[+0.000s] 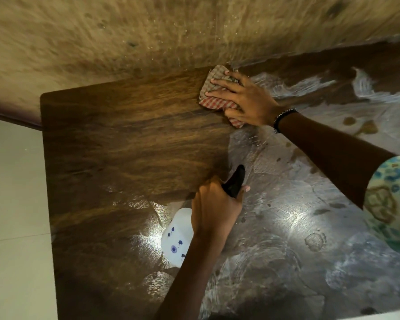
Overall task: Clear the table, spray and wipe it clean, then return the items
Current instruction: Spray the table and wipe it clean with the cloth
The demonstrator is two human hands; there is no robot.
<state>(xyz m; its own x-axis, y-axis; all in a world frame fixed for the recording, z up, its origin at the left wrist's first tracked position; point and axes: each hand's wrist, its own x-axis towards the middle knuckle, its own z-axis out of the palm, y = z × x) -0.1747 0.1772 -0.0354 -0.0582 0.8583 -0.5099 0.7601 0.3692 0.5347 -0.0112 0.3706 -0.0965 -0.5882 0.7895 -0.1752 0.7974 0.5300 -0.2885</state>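
A dark wooden table (116, 139) fills the view, its right half wet and streaked. My right hand (243, 99) presses flat on a red-and-white checked cloth (214, 98) near the table's far edge, by the wall. My left hand (215, 211) grips the neck of a white spray bottle (174, 239) with blue marks and a black nozzle (236, 181), held low over the table's middle with the nozzle pointing toward the far side. A beaded bracelet sits on my right wrist.
A mottled beige wall (148, 35) runs along the table's far edge. Pale floor tiles (14, 204) lie past the table's left edge. A patterned sleeve (393, 192) shows at the right. Wet smears cover the table's right side (310, 227).
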